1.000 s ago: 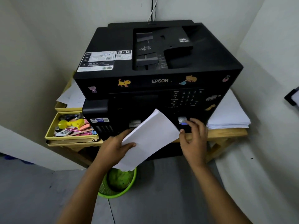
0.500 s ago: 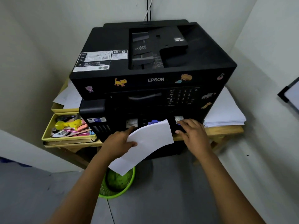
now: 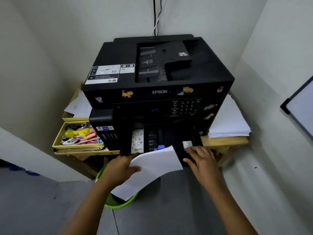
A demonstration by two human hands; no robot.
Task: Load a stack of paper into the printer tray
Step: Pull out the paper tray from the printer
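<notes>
A pale-walled corner holds a wooden table [image 3: 225, 143], and on it sits the black printer [image 3: 157, 92]. Its paper tray [image 3: 169, 138] stands drawn out at the front and looks empty. Beside the printer on the right lies a spare ream of sheets [image 3: 228, 122]; a yellow drawer of oddments [image 3: 79, 136] is on the left. The stack of paper [image 3: 152, 168] is held tilted just before the tray mouth. It looks thin, light and floppy, likely to sag and fan, so it is best held along a long edge with support beneath. The left hand [image 3: 118, 168] pinches its left edge, thumb on top. The right hand [image 3: 201, 158] lies spread on the tray's right front corner, gripping nothing.
</notes>
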